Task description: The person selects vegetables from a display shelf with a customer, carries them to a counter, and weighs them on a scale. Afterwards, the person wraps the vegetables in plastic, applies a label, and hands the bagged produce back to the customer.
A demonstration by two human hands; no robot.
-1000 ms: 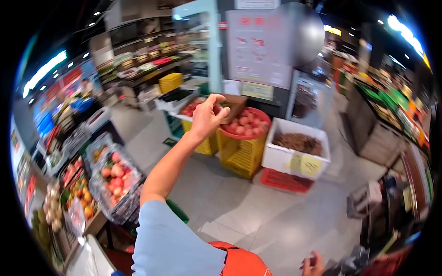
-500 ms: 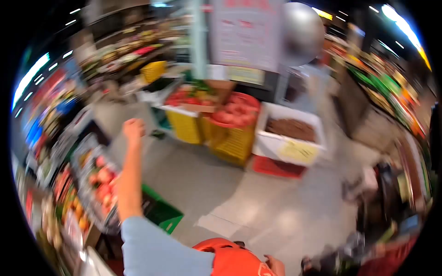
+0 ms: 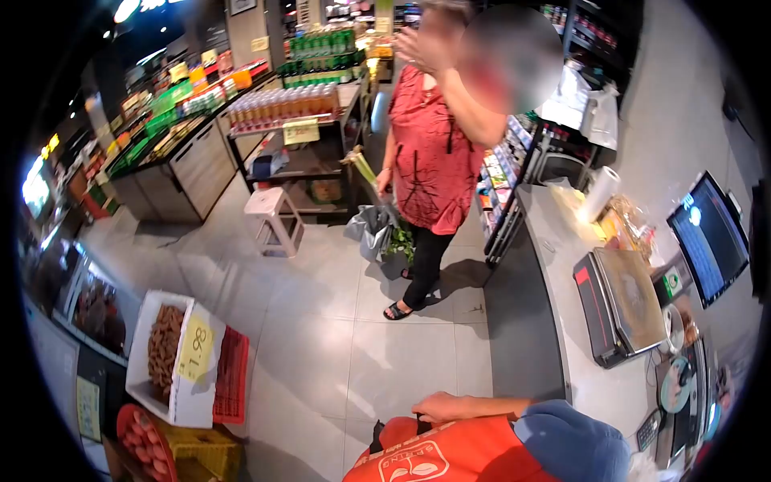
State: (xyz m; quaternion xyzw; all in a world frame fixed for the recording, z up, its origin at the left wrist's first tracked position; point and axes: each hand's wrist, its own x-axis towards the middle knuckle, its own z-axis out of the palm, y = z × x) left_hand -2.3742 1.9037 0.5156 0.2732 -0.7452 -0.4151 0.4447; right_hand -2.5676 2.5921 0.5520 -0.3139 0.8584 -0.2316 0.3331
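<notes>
My right hand (image 3: 438,407) is at the bottom middle, in front of my red apron (image 3: 450,450) with its white leaf print. Its fingers are curled down by a small black item at the apron's edge; what they hold is too small to make out. My left hand is out of the picture. Across the floor stands a person in a red patterned top (image 3: 434,161), one hand raised, the other low beside a grey plastic bag (image 3: 374,230) with green leaves.
On the right is a grey counter (image 3: 542,241) with a scale (image 3: 620,305) and a monitor (image 3: 708,238). A white box (image 3: 201,406) of brown produce stands lower left, by a red basket (image 3: 231,377). A stool (image 3: 273,210) is near the bottle shelf (image 3: 285,112).
The view has swung right, from the fruit crates to the counter and the person in red. My left hand, earlier raised and then lowered to the left, has left the view.
</notes>
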